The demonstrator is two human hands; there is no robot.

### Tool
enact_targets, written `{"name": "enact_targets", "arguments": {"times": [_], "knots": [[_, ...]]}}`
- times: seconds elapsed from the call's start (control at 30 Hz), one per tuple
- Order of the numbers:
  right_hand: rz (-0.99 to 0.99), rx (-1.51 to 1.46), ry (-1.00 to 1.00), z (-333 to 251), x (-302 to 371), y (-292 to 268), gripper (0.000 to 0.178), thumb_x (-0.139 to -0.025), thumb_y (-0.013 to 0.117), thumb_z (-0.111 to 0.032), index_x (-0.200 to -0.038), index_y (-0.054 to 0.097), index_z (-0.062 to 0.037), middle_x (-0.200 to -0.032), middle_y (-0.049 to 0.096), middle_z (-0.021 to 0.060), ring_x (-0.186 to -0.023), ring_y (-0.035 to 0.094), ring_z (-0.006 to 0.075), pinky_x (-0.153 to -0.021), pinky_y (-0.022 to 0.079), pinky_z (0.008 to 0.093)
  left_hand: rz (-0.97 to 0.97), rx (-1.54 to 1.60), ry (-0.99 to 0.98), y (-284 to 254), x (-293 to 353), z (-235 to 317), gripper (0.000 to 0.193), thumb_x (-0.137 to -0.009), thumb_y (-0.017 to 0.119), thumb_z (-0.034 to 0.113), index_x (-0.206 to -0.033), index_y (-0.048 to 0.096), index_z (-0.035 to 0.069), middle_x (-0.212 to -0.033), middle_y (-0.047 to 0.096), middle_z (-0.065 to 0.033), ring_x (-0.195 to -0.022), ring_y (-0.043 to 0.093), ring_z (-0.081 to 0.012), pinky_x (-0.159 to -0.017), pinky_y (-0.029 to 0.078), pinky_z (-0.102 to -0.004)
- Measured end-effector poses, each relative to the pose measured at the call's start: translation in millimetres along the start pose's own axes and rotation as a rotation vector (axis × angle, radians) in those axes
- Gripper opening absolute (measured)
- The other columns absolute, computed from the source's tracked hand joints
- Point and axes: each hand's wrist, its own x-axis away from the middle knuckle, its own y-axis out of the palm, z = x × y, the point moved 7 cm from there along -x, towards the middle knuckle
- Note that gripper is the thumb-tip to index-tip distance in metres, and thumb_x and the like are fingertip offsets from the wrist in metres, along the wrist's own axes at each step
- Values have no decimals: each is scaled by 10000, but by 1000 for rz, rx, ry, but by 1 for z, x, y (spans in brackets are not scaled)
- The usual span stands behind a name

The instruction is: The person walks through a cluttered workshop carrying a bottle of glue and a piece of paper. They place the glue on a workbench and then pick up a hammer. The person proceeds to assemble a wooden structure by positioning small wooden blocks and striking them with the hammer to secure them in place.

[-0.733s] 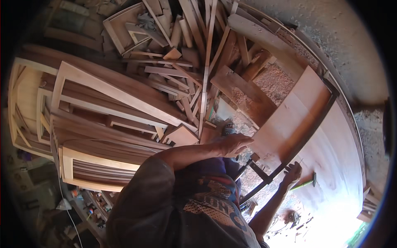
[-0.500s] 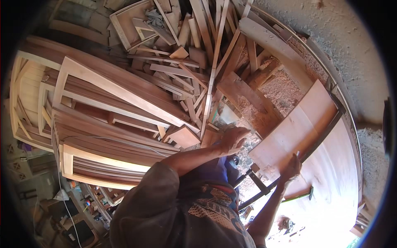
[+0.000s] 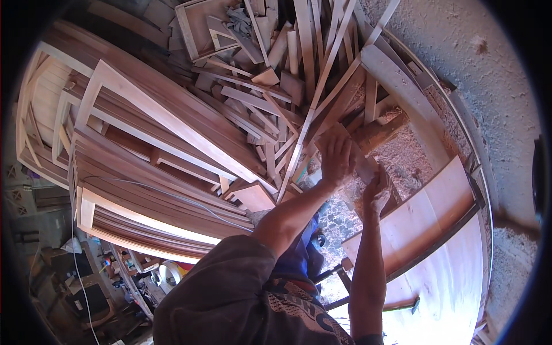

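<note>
A short brown wooden board [image 3: 363, 164] lies slanted between my two hands, ahead of my body. My left hand [image 3: 336, 160] is over its left end, with the fingers bent across the wood. At its right, nearer end my right hand [image 3: 376, 194] is closed on the edge. The undersides of both grips are hidden. Close to my right forearm is a pale, reddish wooden panel [image 3: 417, 215] with a dark bar [image 3: 440, 238] along its near side.
Stacked wooden frames [image 3: 167, 123] fill the left side. A heap of offcuts [image 3: 259, 103] lies at the far middle, with wood shavings [image 3: 414, 141] to its right. A bar clamp [image 3: 343, 276] is near my right arm. A broad pale sheet [image 3: 443, 270] reaches the lower right.
My left hand has moved forward onto the short board. The right hand has left the reddish panel and come left and forward to the same board. The whole view has shifted slightly.
</note>
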Motion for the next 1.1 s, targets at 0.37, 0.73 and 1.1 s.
{"name": "enact_targets", "arguments": {"times": [0.37, 0.73, 1.1], "knots": [[119, 347, -118, 14, -8, 38, 482, -978, 497, -302, -1403, 493, -76, -1281, 608, 159, -1055, 581, 345, -970, 404, 473, 25, 57, -20, 3, -6, -6, 511, -833, 634, 196, -1310, 524, 51, -1392, 446, -151, -1358, 354, -337, -1142, 225, -513], [98, 376, -89, 2, -11, 37, 442, -999, 469, -291, -1362, 526, -46, -1125, 632, 166, -948, 566, 340, -870, 432, 463, -13, 67, -71, 7, -3, -14, 519, -844, 634, 243, -1318, 538, 54, -1410, 452, -139, -1374, 347, -328, -1159, 216, -494], [124, 402, -67, 4, -11, 39, 457, -996, 470, -338, -1383, 523, -100, -1098, 625, 170, -946, 563, 355, -835, 448, 477, -21, 95, -92, 7, -2, -16, 475, -865, 626, 252, -1295, 562, 61, -1425, 454, -127, -1397, 327, -304, -1167, 200, -495]]}}
